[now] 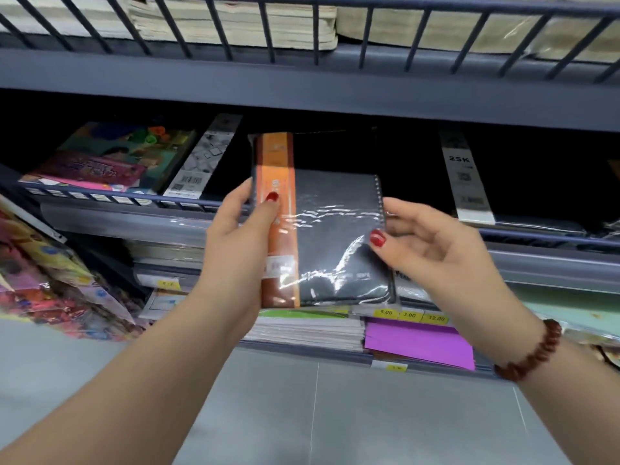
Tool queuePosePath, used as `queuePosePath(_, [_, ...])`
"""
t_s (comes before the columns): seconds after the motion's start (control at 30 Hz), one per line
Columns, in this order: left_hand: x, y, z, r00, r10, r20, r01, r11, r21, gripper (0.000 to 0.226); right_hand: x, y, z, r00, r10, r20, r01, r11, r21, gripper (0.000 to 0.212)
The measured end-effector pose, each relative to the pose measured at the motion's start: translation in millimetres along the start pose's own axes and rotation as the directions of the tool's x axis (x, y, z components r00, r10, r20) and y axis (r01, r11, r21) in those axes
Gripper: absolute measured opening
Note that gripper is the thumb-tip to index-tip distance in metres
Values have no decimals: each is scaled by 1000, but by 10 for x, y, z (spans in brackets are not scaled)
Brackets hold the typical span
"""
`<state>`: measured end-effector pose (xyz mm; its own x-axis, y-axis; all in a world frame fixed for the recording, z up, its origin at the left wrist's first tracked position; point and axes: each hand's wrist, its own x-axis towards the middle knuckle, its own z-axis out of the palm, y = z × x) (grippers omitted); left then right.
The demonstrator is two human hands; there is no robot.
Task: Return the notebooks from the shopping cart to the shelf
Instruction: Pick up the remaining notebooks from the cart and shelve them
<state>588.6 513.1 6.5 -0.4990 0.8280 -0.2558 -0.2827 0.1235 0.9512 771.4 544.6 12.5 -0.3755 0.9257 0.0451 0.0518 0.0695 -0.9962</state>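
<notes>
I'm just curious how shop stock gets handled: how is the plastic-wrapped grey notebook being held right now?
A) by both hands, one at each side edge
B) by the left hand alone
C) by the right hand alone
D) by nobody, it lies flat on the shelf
A: the left hand grips the notebook at its orange-banded edge, thumb on top, while the right hand pinches its spiral-bound edge.
</notes>
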Motion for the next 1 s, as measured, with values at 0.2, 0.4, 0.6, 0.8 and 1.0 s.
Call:
queuePosePath(0.2, [99, 31, 375, 954, -12, 300, -58, 973, 222, 38, 180, 85, -151, 950, 82, -301, -65, 996, 67, 39])
queuePosePath(0.4, [90, 43, 426, 893, 164, 419, -335, 863, 377, 48, 554, 77, -324, 901, 149, -407, -161, 987, 5, 53])
queuePosePath(0.6, [473, 69, 432, 907, 249, 340, -417, 634, 651, 56, 713, 18, -391, 951, 135, -276, -216, 933, -287, 66])
queuePosePath(0.8, [613, 86, 392, 887, 269, 376, -461, 451, 764, 68, 736, 83, -486, 991, 118, -67, -135, 795, -591, 86])
queuePosePath(1.0, [712, 46, 247, 914, 224, 338, -403, 600, 691, 71, 693, 131, -521, 998, 61, -11, -52, 738, -673, 72])
